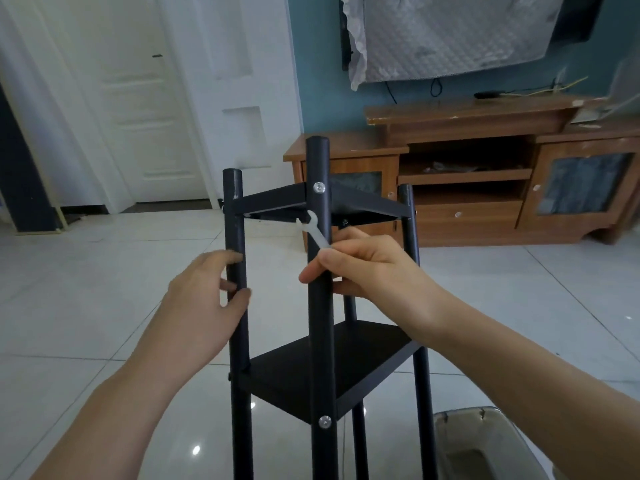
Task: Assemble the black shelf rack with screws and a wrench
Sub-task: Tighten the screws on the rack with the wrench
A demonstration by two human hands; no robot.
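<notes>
The black shelf rack (332, 368) stands upright on the tiled floor, with an upper shelf (273, 200) and a lower shelf. A silver screw (319, 187) sits in the front pole at the upper shelf, and a second screw (325, 421) at the lower one. My right hand (363, 265) pinches a white wrench (313, 230) whose open jaw reaches up behind the front pole, just under the upper shelf. My left hand (204, 296) is beside the left pole (236, 271), thumb and fingers loosely curled around it.
A wooden TV cabinet (485, 174) stands behind the rack against a teal wall. A grey plastic bin (485, 445) sits on the floor at lower right. A white door (138, 116) is at the back left. Glossy floor tiles surround the rack.
</notes>
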